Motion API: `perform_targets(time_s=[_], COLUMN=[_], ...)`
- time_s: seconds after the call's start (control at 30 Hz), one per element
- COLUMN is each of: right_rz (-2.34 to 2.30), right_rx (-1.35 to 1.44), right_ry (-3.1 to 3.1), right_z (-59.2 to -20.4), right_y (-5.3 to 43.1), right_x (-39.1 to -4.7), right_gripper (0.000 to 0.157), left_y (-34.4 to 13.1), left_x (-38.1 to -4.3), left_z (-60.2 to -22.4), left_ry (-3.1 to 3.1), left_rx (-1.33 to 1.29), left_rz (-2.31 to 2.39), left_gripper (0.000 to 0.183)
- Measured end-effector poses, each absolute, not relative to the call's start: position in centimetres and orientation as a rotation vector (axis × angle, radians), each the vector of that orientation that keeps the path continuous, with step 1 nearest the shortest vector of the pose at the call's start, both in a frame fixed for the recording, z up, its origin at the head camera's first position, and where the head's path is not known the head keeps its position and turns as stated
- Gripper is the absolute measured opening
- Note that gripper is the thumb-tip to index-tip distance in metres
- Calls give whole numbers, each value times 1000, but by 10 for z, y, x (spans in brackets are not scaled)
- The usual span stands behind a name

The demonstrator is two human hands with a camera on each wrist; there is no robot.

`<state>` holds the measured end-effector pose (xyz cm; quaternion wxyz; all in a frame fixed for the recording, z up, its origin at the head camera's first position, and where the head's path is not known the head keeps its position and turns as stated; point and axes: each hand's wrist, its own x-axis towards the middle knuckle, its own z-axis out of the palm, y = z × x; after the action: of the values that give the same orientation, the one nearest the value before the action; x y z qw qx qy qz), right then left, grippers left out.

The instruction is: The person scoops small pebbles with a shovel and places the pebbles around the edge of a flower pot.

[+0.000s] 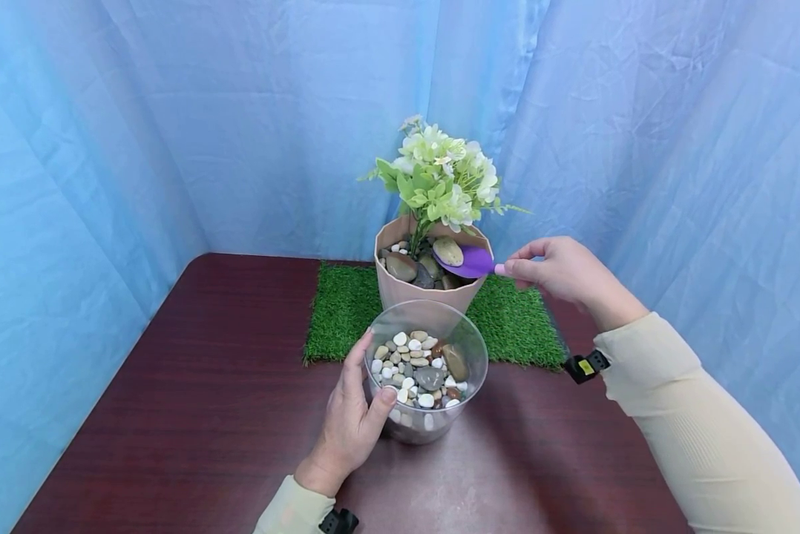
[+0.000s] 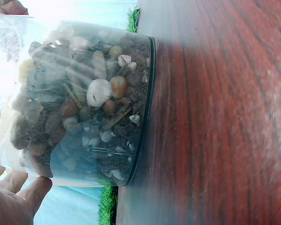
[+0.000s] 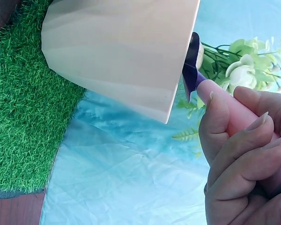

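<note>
Right hand [image 1: 560, 273] pinches the pink handle of a purple scoop [image 1: 472, 261] carrying one stone [image 1: 448, 251] over the beige pot [image 1: 427, 285]. Left hand [image 1: 353, 415] grips the clear pebble-filled cup [image 1: 433, 415] on the worktop [image 1: 173, 415], just before the pot.

The left hand [image 1: 349, 419] is low and near the body, fingers curved in a grasp. The right hand [image 1: 560, 271] is raised further forward, fingertips pinched together, forearm angled back.
</note>
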<state>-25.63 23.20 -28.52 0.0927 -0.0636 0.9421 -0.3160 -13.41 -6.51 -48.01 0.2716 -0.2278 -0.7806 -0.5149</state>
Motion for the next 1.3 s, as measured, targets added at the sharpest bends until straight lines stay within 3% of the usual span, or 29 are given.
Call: perform_targets(time_s=[0.63, 1.3], right_rz=[-854, -826], right_rx=[-204, -229], right_ry=[2810, 2760], right_z=[-287, -284], right_y=[223, 201], right_x=[-277, -303], right_gripper=[51, 39], left_y=[-65, -65], left_x=[-135, -134], left_z=[-481, -481], left_ry=[-2094, -2111], left_rx=[-624, -600], left_rz=[-1393, -1395], left_gripper=[72, 73])
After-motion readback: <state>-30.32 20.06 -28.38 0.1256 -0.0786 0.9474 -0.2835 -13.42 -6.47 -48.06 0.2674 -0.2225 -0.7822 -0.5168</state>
